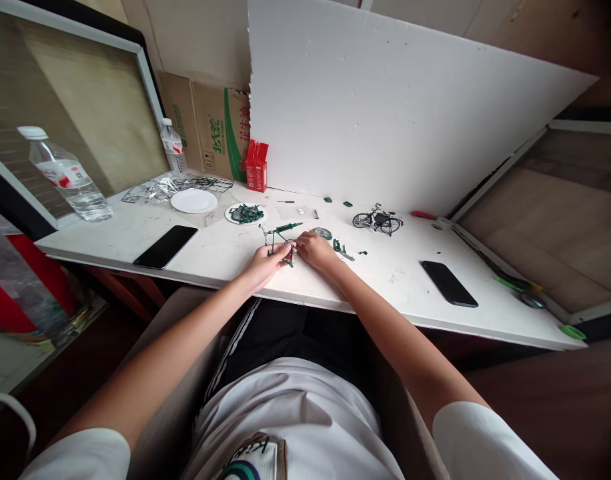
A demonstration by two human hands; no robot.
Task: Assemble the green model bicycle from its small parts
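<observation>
A small green model bicycle frame (281, 229) with handlebars is held in my left hand (268, 265), thumb and fingers closed around its lower part. My right hand (315, 250) meets it from the right, fingers bent and pressed together at the frame's end. Whatever those fingertips pinch is hidden. Just beyond my right hand lies a spoked wheel (322, 233). Loose green parts (340, 248) rest to the right of that hand. A finished-looking black model bicycle (378, 220) stands farther right.
A white plate (229, 217) holds green parts; another plate (194, 201) lies behind it. Black part sprues (205, 183) and two bottles (70, 180) are at left. Phones lie left (166, 247) and right (449, 283). A red box (257, 167) stands by the white board (385, 100).
</observation>
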